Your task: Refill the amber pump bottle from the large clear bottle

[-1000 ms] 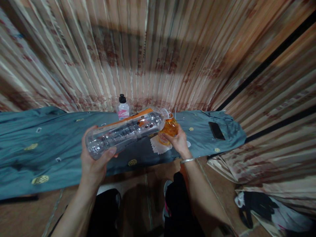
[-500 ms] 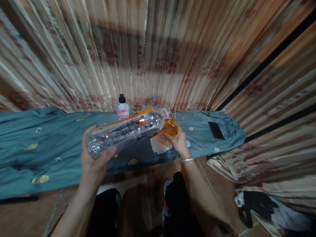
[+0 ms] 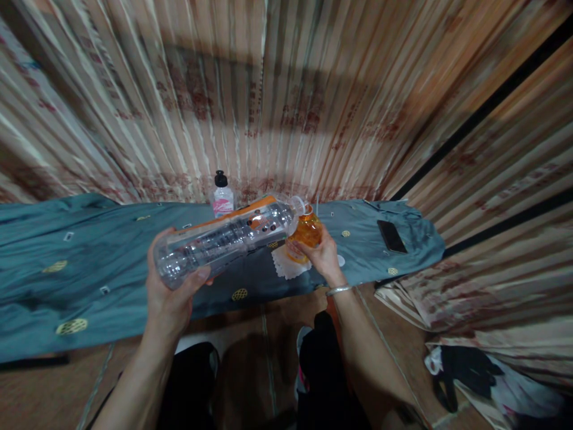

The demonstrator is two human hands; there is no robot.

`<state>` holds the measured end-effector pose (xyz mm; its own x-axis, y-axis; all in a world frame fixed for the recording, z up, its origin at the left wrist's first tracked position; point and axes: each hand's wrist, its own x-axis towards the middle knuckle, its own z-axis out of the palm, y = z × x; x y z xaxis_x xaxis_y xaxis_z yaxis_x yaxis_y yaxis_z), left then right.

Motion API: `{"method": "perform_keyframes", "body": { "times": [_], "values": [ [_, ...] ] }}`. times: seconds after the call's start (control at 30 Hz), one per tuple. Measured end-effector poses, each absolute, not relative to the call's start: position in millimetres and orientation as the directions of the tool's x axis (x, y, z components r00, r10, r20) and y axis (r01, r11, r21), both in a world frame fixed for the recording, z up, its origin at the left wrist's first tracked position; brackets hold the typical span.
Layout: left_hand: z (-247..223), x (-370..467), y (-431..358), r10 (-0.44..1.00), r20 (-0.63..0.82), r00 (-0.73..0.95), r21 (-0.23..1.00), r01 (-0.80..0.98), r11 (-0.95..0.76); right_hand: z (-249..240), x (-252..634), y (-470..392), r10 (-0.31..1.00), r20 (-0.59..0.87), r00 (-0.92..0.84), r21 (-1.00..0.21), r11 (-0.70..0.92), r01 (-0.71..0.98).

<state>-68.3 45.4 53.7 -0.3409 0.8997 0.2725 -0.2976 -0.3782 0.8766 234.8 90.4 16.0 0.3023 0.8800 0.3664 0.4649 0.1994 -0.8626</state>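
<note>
My left hand (image 3: pixel 172 292) is wrapped round the base of a large clear plastic bottle (image 3: pixel 224 239) with an orange and black label. The bottle is tilted, its open mouth at the upper right, against the neck of a small bottle of orange liquid (image 3: pixel 302 236). Fingers of my right hand (image 3: pixel 324 254) grip that small bottle from the right; a silver bangle circles the wrist. Beneath the small bottle lies a white scalloped mat (image 3: pixel 286 266). Whether liquid is flowing between the two mouths is too small to tell.
A clear bottle with a black cap and pink label (image 3: pixel 222 200) stands behind the large bottle. A dark phone (image 3: pixel 391 236) lies at the right on the teal cloth (image 3: pixel 111 263). Pleated curtains (image 3: pixel 277 101) hang behind. Bags (image 3: pixel 474 373) sit on the floor at the lower right.
</note>
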Motion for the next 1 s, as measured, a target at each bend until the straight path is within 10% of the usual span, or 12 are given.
{"method": "perform_keyframes", "body": {
  "times": [1.0],
  "values": [
    [57.8,-65.0,45.6,0.903,0.240,-0.357,0.869,-0.335,-0.364,15.7,235.7,90.0,0.872,0.379,0.309,-0.844,0.189,0.503]
  ]
}}
